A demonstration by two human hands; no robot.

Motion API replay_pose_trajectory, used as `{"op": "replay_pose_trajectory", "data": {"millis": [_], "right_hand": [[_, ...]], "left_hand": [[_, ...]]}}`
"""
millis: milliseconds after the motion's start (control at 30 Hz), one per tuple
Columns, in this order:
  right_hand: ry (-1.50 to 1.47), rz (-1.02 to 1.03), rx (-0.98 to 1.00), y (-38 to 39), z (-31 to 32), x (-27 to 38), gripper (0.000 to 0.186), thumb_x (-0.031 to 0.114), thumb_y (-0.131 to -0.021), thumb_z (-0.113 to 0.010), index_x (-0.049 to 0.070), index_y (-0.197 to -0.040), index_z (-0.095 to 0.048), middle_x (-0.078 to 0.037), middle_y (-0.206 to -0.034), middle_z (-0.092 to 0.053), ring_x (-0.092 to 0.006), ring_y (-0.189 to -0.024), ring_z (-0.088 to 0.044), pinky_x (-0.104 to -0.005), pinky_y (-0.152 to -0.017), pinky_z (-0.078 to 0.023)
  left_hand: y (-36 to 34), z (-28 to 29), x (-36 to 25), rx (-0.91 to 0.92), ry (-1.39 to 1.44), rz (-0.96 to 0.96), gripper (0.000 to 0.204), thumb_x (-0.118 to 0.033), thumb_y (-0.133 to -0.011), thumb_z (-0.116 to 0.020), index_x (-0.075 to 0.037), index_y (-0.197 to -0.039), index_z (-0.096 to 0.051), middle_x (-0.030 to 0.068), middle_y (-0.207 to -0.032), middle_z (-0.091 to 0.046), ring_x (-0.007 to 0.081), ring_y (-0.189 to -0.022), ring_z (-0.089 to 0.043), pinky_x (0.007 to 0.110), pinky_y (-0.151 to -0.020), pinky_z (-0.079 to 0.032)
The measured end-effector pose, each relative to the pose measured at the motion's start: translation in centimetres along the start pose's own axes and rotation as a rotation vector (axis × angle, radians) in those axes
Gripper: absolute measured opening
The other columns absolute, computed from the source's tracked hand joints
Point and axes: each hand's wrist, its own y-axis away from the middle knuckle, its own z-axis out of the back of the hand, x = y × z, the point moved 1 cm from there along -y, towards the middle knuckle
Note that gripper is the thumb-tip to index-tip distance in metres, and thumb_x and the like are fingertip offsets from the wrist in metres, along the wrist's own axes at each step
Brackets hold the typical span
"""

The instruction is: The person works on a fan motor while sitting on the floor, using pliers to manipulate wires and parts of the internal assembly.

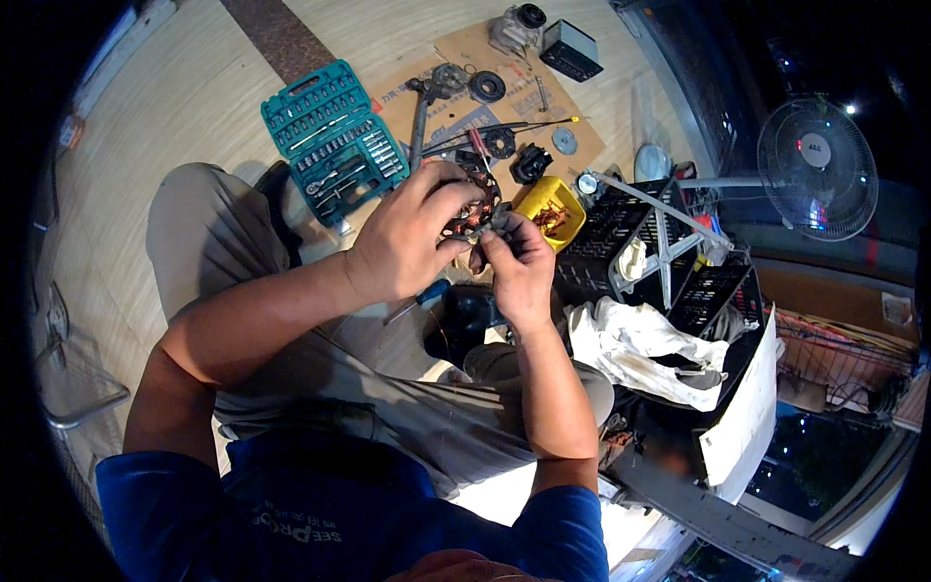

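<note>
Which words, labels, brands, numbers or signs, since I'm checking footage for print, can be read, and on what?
Shirt: pale lettering, wording not copied here.
Cardboard: dark printing, partly covered, not copied here.
Fan: hub mark, too small to read.
White label: too blurred to read.

Left hand (402,233) conceals much of the copper-wound ring (464,225); whether the right hand (524,264) pinches that ring or a separate piece, I cannot determine; copper bits in the yellow tub (575,225) are too small to count; white cloth (630,339) hides what lies directly beneath; a patch (669,458) beyond is blurred; the person's head (465,566) is cut off below.
</note>
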Motion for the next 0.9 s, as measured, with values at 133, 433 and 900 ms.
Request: {"op": "replay_pose_trajectory", "data": {"millis": [133,433,900], "right_hand": [[0.049,0.024,-0.003,0.39,-0.09,0.2,0.01,0.001,-0.09,-0.06,-0.002,-0.099,-0.059,-0.002,-0.078,-0.062,-0.0068,-0.065,-0.057,-0.0221,-0.059,-0.047],[0.071,0.04,0.024,0.34,0.1,0.06,0.012,0.001,-0.089,-0.06,-0.002,-0.101,-0.06,-0.001,-0.079,-0.062,-0.0064,-0.066,-0.057,-0.021,-0.06,-0.047],[0.019,0.062,-0.034,0.47,0.56,-0.09,0.012,0.0,-0.09,-0.06,-0.002,-0.102,-0.057,-0.001,-0.079,-0.06,-0.0071,-0.065,-0.056,-0.0217,-0.059,-0.047]], "left_hand": [[-0.17,0.22,0.0,0.108,-0.02,-0.015,0.054,-0.001,-0.07,-0.071,-0.007,-0.122,-0.057,0.0201,-0.117,-0.047,0.0378,-0.11,-0.052,0.043,-0.093,-0.045],[0.18,0.04,0.38,0.101,-0.117,-0.14,0.041,-0.005,-0.072,-0.072,-0.006,-0.112,-0.065,0.0229,-0.12,-0.047,0.0395,-0.115,-0.05,0.045,-0.098,-0.042],[0.02,0.25,0.28,0.035,-0.122,-0.266,0.033,-0.01,-0.071,-0.076,0.0,-0.1,-0.066,0.027,-0.124,-0.051,0.0424,-0.116,-0.052,0.046,-0.098,-0.043]]}}
